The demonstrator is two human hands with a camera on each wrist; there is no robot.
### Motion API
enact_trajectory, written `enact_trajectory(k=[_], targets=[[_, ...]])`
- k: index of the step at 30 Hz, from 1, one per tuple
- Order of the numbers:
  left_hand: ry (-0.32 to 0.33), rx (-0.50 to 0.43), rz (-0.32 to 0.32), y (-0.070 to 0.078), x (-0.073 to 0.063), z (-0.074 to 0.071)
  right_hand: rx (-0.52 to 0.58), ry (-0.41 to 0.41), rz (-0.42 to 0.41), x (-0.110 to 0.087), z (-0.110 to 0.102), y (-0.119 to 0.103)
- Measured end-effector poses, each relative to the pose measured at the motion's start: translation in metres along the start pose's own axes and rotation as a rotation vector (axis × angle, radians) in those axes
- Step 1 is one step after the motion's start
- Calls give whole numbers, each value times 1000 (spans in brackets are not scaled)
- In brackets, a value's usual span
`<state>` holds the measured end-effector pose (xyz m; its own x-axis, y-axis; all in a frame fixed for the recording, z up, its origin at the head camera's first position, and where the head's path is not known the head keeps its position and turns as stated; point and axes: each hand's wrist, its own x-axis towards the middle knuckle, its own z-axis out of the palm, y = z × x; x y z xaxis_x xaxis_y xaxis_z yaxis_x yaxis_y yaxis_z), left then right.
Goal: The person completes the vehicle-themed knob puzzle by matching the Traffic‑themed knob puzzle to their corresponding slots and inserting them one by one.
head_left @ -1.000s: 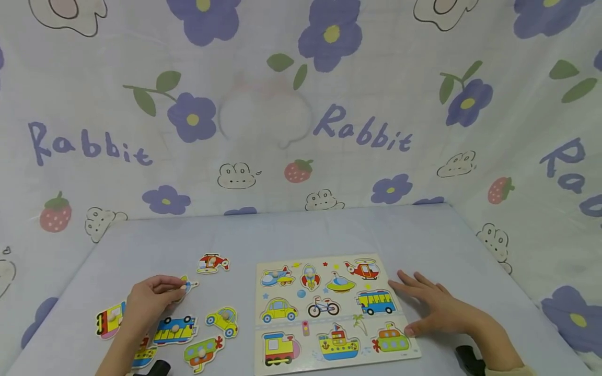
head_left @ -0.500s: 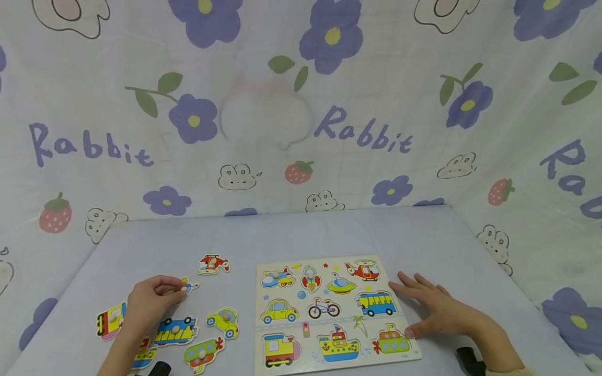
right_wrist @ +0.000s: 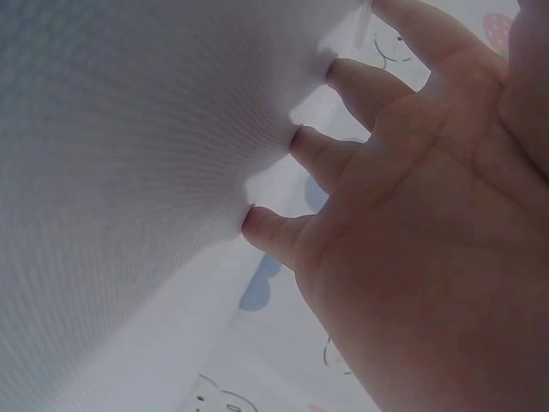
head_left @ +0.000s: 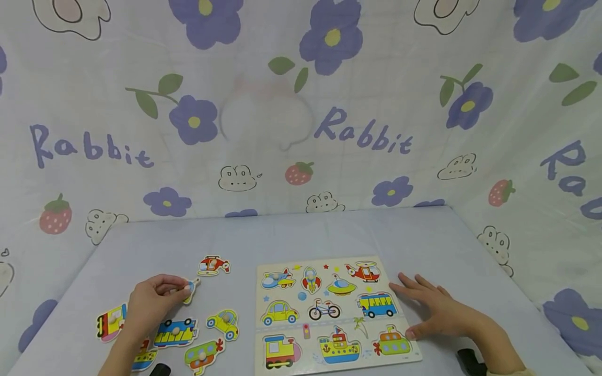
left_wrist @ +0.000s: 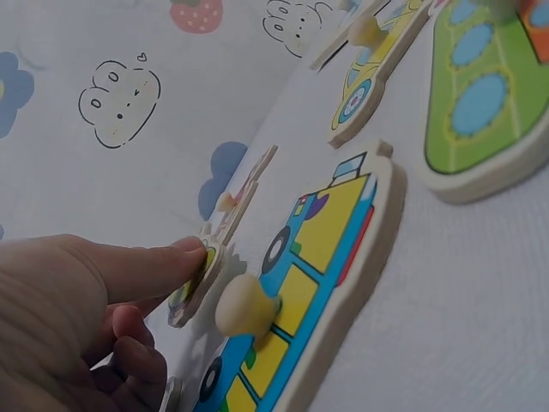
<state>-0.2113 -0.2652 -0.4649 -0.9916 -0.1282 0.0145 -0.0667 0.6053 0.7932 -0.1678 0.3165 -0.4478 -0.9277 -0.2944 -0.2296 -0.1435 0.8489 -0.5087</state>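
Note:
In the head view my left hand (head_left: 152, 303) pinches a small yellow and blue flying saucer puzzle piece (head_left: 190, 293) by thumb and fingertips, which cover much of it. The left wrist view has the same flying saucer piece (left_wrist: 196, 287) low over the white cloth, just beyond a blue and yellow bus piece (left_wrist: 300, 300) with a wooden knob. My right hand (head_left: 442, 310) rests with fingers spread at the right edge of the vehicle puzzle board (head_left: 277, 326). Its thumb touches the board's lower right side. The right wrist view catches the palm and the fingertips against the cloth.
Loose knobbed pieces surround my left hand: a red helicopter (head_left: 213, 266), a yellow car (head_left: 223, 324), a green submarine (head_left: 203, 356), a train (head_left: 111, 322) and a partly hidden ship (head_left: 145, 356). The airplane (head_left: 278, 279) and rocket (head_left: 311, 280) on the board have knobs. A patterned curtain (head_left: 263, 130) hangs behind.
The flying saucer piece has turned in my left fingertips, its narrow tip now pointing more away from me. My right hand and the board stay put.

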Motion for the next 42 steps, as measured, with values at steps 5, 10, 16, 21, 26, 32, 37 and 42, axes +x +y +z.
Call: enact_trajectory(k=[5, 10, 16, 21, 26, 32, 37, 42], targets=[[36, 5, 3, 1, 1, 1, 8, 0, -1, 0, 0, 0], [57, 4, 1, 1, 1, 3, 6, 5, -6, 0, 1, 1], [63, -5, -19, 7, 1, 8, 5, 8, -10, 1, 1, 2], [80, -4, 6, 18, -4, 9, 5, 7, -13, 1, 1, 2], [91, 6, 65, 29, -9, 12, 4, 5, -16, 1, 1, 2], [79, -3, 90, 38, -13, 20, 6, 7, -26, 2, 1, 1], [49, -82, 109, 52, -17, 32, 1, -3, -23, 3, 1, 1], [7, -160, 172, 76, -21, 50, -6, -13, -8, 3, 0, -1]])
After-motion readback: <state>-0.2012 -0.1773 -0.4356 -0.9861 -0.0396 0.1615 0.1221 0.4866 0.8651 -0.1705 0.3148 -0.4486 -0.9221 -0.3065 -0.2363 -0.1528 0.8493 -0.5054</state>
